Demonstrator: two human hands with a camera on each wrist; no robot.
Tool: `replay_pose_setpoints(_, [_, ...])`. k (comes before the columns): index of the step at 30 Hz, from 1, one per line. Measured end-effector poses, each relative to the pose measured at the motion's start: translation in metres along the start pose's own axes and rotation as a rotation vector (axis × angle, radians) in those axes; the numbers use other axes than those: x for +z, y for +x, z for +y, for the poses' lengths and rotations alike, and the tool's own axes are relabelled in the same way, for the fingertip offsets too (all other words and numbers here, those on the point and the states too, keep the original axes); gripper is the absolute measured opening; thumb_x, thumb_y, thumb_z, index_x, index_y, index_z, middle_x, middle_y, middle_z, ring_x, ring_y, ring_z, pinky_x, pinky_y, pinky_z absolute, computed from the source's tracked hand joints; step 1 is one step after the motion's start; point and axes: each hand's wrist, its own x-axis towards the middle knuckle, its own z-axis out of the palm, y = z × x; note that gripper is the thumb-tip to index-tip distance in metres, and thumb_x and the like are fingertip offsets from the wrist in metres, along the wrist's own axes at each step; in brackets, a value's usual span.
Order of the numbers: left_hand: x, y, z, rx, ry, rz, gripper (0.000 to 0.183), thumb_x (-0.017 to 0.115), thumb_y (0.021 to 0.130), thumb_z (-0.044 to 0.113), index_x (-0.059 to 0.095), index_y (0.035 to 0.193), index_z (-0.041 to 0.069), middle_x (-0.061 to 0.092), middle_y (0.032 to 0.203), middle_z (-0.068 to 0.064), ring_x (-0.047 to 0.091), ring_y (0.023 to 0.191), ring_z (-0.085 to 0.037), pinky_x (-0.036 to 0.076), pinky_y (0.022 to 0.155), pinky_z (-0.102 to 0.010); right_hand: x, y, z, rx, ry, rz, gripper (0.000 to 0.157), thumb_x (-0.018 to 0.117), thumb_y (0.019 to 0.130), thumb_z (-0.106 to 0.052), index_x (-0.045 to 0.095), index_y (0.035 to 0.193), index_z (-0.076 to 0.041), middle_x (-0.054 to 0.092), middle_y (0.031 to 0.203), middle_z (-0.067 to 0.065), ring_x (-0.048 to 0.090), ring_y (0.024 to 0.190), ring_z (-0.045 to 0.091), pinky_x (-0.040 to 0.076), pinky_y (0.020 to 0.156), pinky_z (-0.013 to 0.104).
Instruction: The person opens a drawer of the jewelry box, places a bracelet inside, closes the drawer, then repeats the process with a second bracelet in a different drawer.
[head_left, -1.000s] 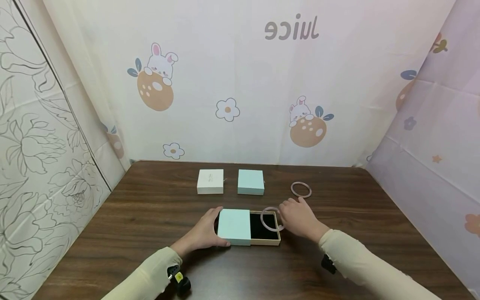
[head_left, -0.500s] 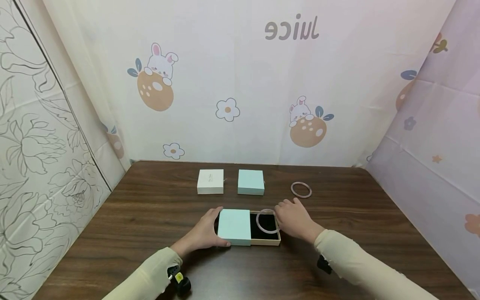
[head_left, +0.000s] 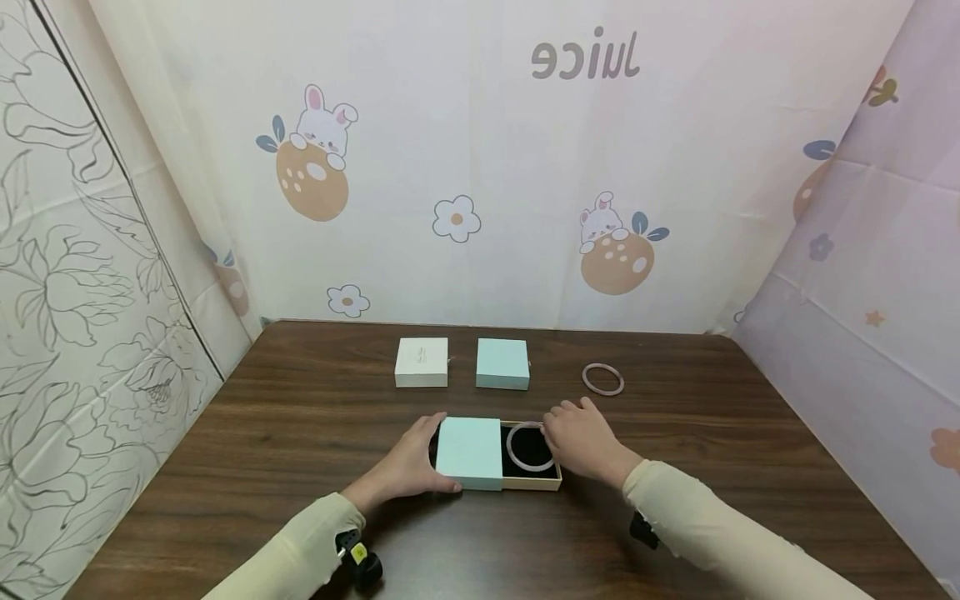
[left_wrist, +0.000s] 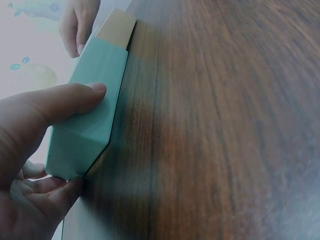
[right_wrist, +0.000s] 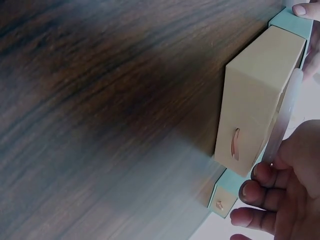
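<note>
A mint-green jewelry box lies on the table, its cream drawer pulled out to the right and lined in black. My left hand grips the box by its left end, thumb on the near side and fingers at the far side. Between thumb and fingers, my right hand pinches a pale pink bangle above the drawer. The right wrist view shows that bangle tilted along the drawer's top edge; whether it touches the lining I cannot tell. A small ribbon pull hangs on the drawer's end.
Behind the hands stand a white box with small print and another mint-green box. A second pink bangle lies flat beyond my right hand. Patterned curtains rise at the back and sides of the wooden table.
My right hand has moved a little left and the bangle has shifted left with it, further over the drawer. The left hand and the box have stayed in place.
</note>
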Motion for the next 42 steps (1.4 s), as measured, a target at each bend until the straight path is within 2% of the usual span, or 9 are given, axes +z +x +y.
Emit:
replay_pose_setpoints(11, [0.0003,0.0001,-0.0005,0.010,0.002,0.004,0.106,0.088,0.061,0.033,0.033,0.141,-0.010,0.044,0.132,-0.023,0.048,0.114,-0.033,0.041,0.092,-0.049,0.0039,0.0013,-0.0023,-0.031,-0.018,0.014,0.018,0.060,0.091,-0.017,0.064,0.075,-0.009,0.059,0.072,0.002,0.054,0.070,0.020,0.034,0.062,0.037])
replay_pose_setpoints(26, [0.0001,0.0004,-0.0002,0.006,-0.004,0.000,0.106,0.088,0.062,0.033,0.032,0.141,-0.010,0.044,0.131,-0.023,0.048,0.114,-0.033,0.041,0.092,-0.049,0.0012,0.0032,-0.0052,-0.027,-0.034,0.010,0.019,0.060,0.092,-0.022,0.066,0.079,-0.009,0.061,0.074,0.003,0.055,0.072,0.020,0.036,0.062,0.036])
replay_pose_setpoints(42, [0.0000,0.0002,-0.0006,-0.006,-0.001,-0.006,0.105,0.087,0.063,0.034,0.032,0.142,-0.008,0.044,0.132,-0.021,0.048,0.115,-0.031,0.041,0.093,-0.047,0.0019,0.0049,-0.0020,-0.070,-0.059,0.048,0.022,0.063,0.088,-0.024,0.065,0.071,-0.010,0.057,0.069,0.003,0.053,0.068,0.021,0.036,0.061,0.037])
